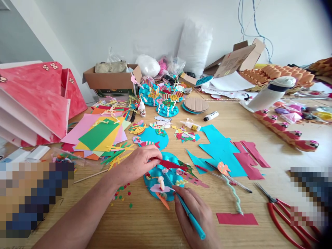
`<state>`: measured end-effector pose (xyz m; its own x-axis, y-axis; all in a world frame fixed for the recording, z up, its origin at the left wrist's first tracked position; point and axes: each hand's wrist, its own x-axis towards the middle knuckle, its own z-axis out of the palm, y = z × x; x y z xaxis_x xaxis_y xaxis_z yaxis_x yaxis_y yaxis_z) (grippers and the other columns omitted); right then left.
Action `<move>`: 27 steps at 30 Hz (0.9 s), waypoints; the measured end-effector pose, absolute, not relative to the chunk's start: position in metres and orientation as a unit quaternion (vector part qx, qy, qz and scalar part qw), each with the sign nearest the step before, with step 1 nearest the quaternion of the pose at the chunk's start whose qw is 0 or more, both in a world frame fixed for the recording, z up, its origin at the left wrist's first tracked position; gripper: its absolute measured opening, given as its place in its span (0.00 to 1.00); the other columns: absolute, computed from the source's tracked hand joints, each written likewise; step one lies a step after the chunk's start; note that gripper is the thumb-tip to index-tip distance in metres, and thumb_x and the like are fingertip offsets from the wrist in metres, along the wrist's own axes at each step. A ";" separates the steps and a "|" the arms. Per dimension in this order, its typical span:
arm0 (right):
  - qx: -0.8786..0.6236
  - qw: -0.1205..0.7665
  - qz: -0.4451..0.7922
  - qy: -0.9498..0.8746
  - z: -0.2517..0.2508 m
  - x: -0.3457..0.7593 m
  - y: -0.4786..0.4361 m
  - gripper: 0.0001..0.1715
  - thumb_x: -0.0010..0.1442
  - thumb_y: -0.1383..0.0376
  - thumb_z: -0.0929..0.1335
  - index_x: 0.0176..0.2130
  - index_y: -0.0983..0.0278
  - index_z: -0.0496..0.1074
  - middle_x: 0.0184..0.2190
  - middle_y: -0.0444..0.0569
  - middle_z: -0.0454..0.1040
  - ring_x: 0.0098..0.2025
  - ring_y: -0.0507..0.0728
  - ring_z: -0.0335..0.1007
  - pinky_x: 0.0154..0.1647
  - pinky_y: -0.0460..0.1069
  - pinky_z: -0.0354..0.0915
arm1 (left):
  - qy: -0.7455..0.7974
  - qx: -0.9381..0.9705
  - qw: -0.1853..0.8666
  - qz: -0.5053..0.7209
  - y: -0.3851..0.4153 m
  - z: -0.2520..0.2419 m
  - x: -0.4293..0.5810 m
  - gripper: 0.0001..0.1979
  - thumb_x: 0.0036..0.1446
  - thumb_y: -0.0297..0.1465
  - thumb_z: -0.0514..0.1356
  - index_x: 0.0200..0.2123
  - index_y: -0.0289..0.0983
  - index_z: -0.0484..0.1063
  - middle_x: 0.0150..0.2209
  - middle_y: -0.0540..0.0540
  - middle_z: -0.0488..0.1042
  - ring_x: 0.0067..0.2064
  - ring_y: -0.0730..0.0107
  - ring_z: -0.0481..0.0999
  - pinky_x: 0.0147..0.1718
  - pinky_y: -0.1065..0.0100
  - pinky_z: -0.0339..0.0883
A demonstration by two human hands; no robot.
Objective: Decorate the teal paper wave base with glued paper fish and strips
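A blue paper craft (153,188) with wavy blue strips and paper fish lies on the table between my hands. My left hand (140,160) is closed at its upper edge, thumb and fingers pinching a red paper piece (169,164). In my right hand (195,214) is a blue felt-tip pen (192,216), its tip end slanting toward the middle of the craft. A pink-spotted paper fish (193,178) sticks out at the right side. On the near side are a pale lilac paper shape (162,187) and an orange paper piece (164,201).
Red-handled scissors (276,204) lie at the right, near an orange paper fish (223,168) on a twisted green stem. Blue paper scraps (220,148), a glue bottle (191,125) and coloured sheets (100,135) lie beyond. Finished-looking blue crafts (168,110) stand behind.
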<state>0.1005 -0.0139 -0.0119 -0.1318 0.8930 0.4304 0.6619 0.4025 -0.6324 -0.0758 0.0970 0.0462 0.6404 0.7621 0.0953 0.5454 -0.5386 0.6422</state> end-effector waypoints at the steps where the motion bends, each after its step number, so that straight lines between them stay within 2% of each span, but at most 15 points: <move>1: -0.526 0.394 0.145 -0.740 -0.012 0.101 -0.014 0.13 0.57 0.70 0.60 0.41 0.63 0.68 0.33 0.51 0.74 0.35 0.53 0.72 0.33 0.46 0.69 | 0.381 0.857 0.292 0.185 0.097 0.046 -0.076 0.07 0.55 0.23 0.52 0.28 0.36 0.67 0.31 0.51 0.67 0.36 0.74 0.67 0.36 0.74 0.58; 15: -0.510 0.358 0.184 -0.760 -0.009 0.101 -0.019 0.13 0.57 0.72 0.60 0.42 0.63 0.67 0.32 0.50 0.72 0.34 0.53 0.69 0.34 0.47 0.68 | 0.376 0.859 0.292 0.189 0.097 0.045 -0.076 0.07 0.55 0.24 0.52 0.27 0.36 0.67 0.31 0.51 0.67 0.36 0.74 0.67 0.36 0.74 0.58; 19: -0.538 0.375 0.223 -0.721 -0.012 0.103 -0.021 0.13 0.58 0.68 0.60 0.42 0.63 0.68 0.35 0.50 0.73 0.37 0.54 0.70 0.37 0.46 0.67 | 0.373 0.861 0.291 0.189 0.097 0.046 -0.075 0.07 0.55 0.23 0.52 0.27 0.36 0.66 0.31 0.51 0.67 0.36 0.74 0.67 0.38 0.73 0.58; 23: -0.610 0.395 0.275 -0.629 -0.016 0.105 -0.021 0.13 0.59 0.62 0.60 0.39 0.62 0.70 0.32 0.48 0.76 0.33 0.53 0.73 0.31 0.43 0.68 | 0.371 0.863 0.285 0.192 0.097 0.047 -0.076 0.07 0.55 0.24 0.52 0.27 0.36 0.66 0.30 0.51 0.67 0.35 0.74 0.67 0.40 0.72 0.59; 27: -0.615 0.419 0.254 -0.618 -0.016 0.106 -0.024 0.12 0.58 0.62 0.61 0.39 0.62 0.69 0.31 0.47 0.76 0.33 0.53 0.73 0.30 0.42 0.67 | 0.376 0.862 0.281 0.191 0.097 0.047 -0.076 0.07 0.55 0.24 0.51 0.27 0.36 0.67 0.30 0.51 0.68 0.35 0.73 0.67 0.40 0.71 0.59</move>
<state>0.1060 -0.0238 -0.0155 0.1082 0.9728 0.2050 0.5474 0.1139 -0.8291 -0.0763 0.0965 0.0475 0.6452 0.7548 0.1182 0.5409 -0.5605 0.6271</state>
